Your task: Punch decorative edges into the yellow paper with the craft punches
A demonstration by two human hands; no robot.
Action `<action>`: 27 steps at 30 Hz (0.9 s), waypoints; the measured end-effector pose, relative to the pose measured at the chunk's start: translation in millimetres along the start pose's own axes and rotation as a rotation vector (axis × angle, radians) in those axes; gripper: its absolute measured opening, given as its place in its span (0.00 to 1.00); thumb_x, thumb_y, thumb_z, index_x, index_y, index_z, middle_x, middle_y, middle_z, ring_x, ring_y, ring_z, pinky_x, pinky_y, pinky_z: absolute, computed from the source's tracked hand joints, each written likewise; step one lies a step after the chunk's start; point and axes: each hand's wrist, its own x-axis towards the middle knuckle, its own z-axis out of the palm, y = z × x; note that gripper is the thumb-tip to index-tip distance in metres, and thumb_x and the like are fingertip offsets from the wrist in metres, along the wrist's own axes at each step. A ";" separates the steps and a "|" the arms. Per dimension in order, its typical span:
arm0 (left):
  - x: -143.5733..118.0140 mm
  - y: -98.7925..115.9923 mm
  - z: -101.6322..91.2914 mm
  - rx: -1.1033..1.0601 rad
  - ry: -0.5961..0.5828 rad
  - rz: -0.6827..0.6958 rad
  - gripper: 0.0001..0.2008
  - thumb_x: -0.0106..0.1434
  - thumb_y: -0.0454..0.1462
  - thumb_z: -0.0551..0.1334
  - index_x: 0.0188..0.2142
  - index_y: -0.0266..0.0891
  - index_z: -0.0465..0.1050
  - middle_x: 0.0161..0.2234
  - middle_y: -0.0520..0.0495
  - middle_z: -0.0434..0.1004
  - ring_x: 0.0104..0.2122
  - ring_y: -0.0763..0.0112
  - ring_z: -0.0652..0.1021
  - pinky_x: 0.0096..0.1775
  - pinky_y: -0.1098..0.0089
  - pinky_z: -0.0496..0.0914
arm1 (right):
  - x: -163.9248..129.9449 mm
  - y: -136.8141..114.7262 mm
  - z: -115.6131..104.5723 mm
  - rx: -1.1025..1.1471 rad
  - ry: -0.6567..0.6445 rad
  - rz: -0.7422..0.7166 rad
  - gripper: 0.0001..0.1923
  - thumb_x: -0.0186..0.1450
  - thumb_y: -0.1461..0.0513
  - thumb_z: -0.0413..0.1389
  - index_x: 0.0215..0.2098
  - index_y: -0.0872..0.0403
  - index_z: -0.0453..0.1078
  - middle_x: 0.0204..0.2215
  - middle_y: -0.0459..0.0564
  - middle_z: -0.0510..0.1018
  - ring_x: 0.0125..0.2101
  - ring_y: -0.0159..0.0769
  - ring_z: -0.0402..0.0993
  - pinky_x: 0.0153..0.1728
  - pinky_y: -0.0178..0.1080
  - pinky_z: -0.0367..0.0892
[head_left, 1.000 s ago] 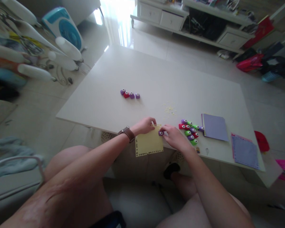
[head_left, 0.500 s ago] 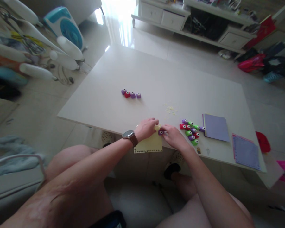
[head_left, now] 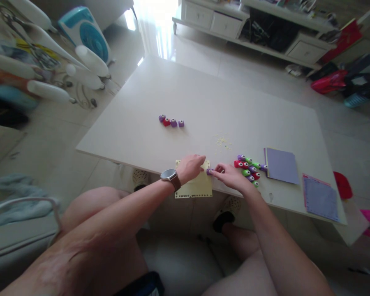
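A yellow sheet of paper point(head_left: 193, 187) lies at the table's near edge and hangs partly over it, with small punched shapes along its border. Across its upper part rests my left hand point(head_left: 191, 166), fingers stretched out and holding nothing. My right hand point(head_left: 228, 174) pinches a small purple paper punch point(head_left: 209, 171) at the sheet's right edge. Beside that hand, to the right, a group of red, green and purple punches point(head_left: 246, 172) stands close together. Farther back, several punches point(head_left: 173, 122), purple and red, are lined up in a short row.
Yellow paper bits point(head_left: 223, 142) are scattered behind my hands. A stack of purple paper point(head_left: 282, 165) lies on the right, with punched purple sheets point(head_left: 320, 199) near the table's right corner. Beyond the white table point(head_left: 228, 94) stands a low cabinet point(head_left: 225, 26).
My left hand's fingers have loosened and lifted a little from the sheet's upper edge. My right hand has shifted its hold, so the purple punch shows at the sheet's right edge.
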 end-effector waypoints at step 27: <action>0.6 -3.7 3.4 0.000 -0.042 0.027 0.08 0.66 0.40 0.59 0.38 0.41 0.76 0.36 0.42 0.80 0.36 0.60 0.78 0.35 0.67 0.65 | 10.9 7.2 4.2 0.054 -0.066 0.010 0.16 0.66 0.51 0.56 0.28 0.53 0.67 0.24 0.47 0.75 0.27 0.36 0.70 0.28 0.35 0.61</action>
